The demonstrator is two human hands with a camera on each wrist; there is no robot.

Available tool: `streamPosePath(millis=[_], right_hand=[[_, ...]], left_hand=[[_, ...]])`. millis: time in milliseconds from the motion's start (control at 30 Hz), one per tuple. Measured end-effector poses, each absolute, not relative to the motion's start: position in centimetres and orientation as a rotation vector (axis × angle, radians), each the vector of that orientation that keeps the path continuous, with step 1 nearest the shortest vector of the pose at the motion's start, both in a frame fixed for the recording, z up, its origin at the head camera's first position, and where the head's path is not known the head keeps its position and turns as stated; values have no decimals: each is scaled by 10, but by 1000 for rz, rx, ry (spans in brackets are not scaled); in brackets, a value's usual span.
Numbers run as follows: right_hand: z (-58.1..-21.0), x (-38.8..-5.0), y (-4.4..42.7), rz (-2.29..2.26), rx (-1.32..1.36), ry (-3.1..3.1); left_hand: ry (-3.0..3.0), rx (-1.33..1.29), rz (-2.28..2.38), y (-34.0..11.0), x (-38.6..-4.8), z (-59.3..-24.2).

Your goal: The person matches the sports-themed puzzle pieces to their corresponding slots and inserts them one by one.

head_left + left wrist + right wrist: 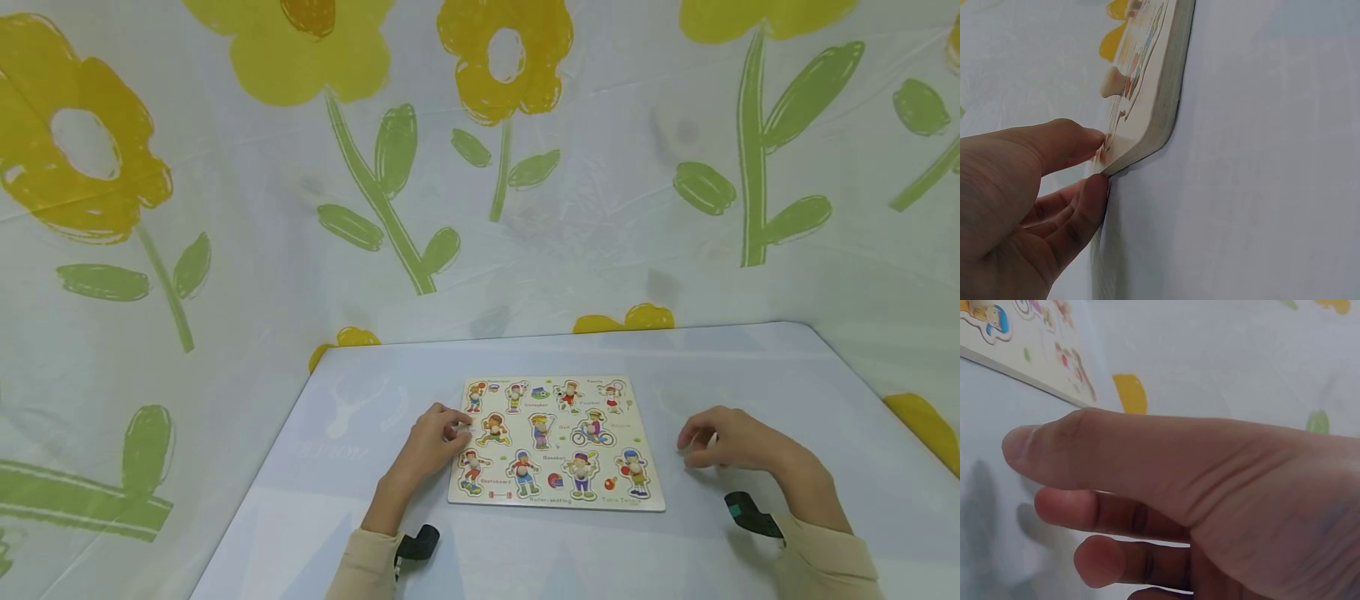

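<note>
A wooden peg puzzle board point(555, 502) lies flat on the table, with several sports-figure pieces in it. Each piece bears a small round knob. My left hand point(433, 440) is at the board's left edge. In the left wrist view, the thumb point(1079, 139) lies over the board's top face and a fingertip is against the side edge, so the hand pinches it. To the right of the board, my right hand point(731, 437) hovers over the table with loosely bent fingers and nothing in them. The right wrist view shows its thumb point(1097, 450) apart from the board's corner.
The white table point(562, 554) extends around the board on every side. Behind and to the left hangs a white cloth point(585, 225) printed with yellow flowers and green leaves. A black wrist camera mount point(418, 543) sits at the left cuff, another mount point(752, 514) at the right.
</note>
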State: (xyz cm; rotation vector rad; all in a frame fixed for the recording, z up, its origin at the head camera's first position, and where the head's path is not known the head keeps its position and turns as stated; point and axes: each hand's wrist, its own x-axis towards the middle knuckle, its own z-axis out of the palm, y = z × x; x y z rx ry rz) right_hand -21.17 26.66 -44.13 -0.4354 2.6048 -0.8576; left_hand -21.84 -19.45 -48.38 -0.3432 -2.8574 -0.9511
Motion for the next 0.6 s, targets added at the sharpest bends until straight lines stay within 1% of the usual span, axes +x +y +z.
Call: streamPosePath(millis=[300, 600], right_hand=[[-437, -206, 308, -805, -355, 2637], [-438, -202, 344, -697, -141, 2702]], left_hand=[[-2859, -336, -971, -193, -217, -484], [-2861, -334, -972, -193, -217, -484]])
